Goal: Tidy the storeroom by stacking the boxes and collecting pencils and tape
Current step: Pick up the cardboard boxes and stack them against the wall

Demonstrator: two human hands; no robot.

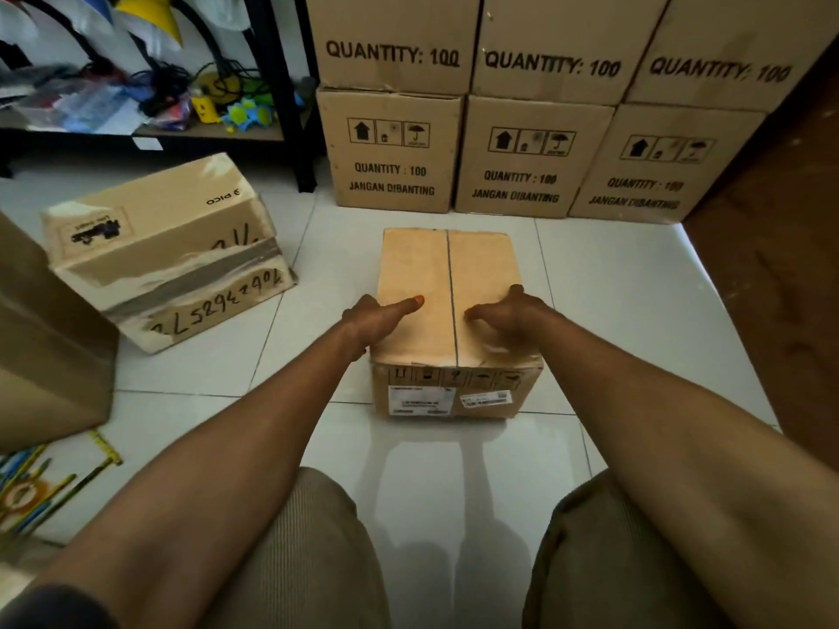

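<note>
A person crouches on a white tiled floor (613, 311), both hands grasping a small cardboard box (447, 283) standing in front of their knees. The left hand (377, 317) and right hand (513, 317) clasp opposite sides, thumbs lying across its top. Pencils (50, 488) lie at far left.

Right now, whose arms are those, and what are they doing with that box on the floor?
Those arms belong to a person wearing a camera on their head, so you see what they see, looking down. Both hands are on the small box on the white floor: the left hand grips its left edge with the thumb lying on top, and the right hand grips its right edge the same way. Nearby lies a taped box, and bigger stacked boxes stand by the wall. Pencils lie scattered at bottom left.
</note>
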